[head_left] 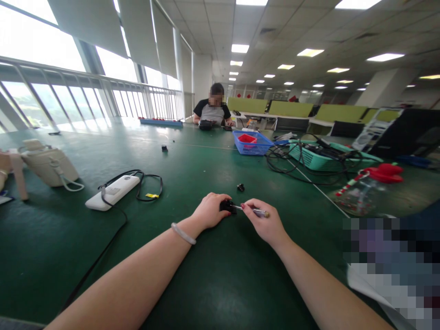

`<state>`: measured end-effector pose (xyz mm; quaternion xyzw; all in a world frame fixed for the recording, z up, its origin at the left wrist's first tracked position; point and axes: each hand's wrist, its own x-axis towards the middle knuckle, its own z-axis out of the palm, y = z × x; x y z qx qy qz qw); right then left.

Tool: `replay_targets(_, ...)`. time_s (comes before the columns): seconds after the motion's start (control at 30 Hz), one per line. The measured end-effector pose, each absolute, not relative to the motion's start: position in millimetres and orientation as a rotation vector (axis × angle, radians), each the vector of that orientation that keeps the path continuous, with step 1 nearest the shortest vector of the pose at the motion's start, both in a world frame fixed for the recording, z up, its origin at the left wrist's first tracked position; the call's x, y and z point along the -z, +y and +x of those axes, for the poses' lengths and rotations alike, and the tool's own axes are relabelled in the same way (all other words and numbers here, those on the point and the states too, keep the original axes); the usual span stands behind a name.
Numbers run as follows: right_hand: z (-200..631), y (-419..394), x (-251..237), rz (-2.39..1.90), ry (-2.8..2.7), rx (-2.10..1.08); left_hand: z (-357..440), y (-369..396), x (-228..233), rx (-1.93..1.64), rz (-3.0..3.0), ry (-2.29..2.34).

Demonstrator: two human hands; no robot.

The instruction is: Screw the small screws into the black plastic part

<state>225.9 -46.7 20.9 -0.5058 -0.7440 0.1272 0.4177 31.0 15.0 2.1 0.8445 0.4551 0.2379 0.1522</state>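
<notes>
Close to the middle of the green table, my left hand (pixel 210 211) is closed around a small black part (pixel 225 206), pressing it against the tabletop. My right hand (pixel 264 222) pinches a screwdriver (pixel 260 213) with a pale handle and a thin metal shaft. The shaft points left, and its tip meets the right side of the black part; exactly where it touches is too small to make out. Just beyond my hands lies another small black piece (pixel 240 187), touched by neither hand.
A white power bank (pixel 113 191) with a black cord lies left. Farther off are a small black block (pixel 164 148), a blue basket (pixel 256 149), a green basket (pixel 309 158) of cables and a red-lidded bottle (pixel 364 197). A person (pixel 213 107) sits at the far edge.
</notes>
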Motion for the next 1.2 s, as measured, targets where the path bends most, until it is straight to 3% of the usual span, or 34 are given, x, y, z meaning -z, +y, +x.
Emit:
replay_targets(0.4, 241, -38, -22, -1.212, -1.500, -0.566, 27, 13, -9, -0.909, 2.467, 1.344)
replay_targets(0.57, 254, -13, 0, -1.362, -1.451, -0.484, 22, 18, 0, -0.713, 2.478, 1.583)
replay_targets(0.8, 259, 9, 16, -1.589, -1.656, -0.189, 14, 15, 1, -0.582, 2.482, 1.574)
replay_targets(1.2, 247, -4, 2, -1.532, -1.879, -0.356, 0, 12, -11, -0.433, 2.447, 1.754)
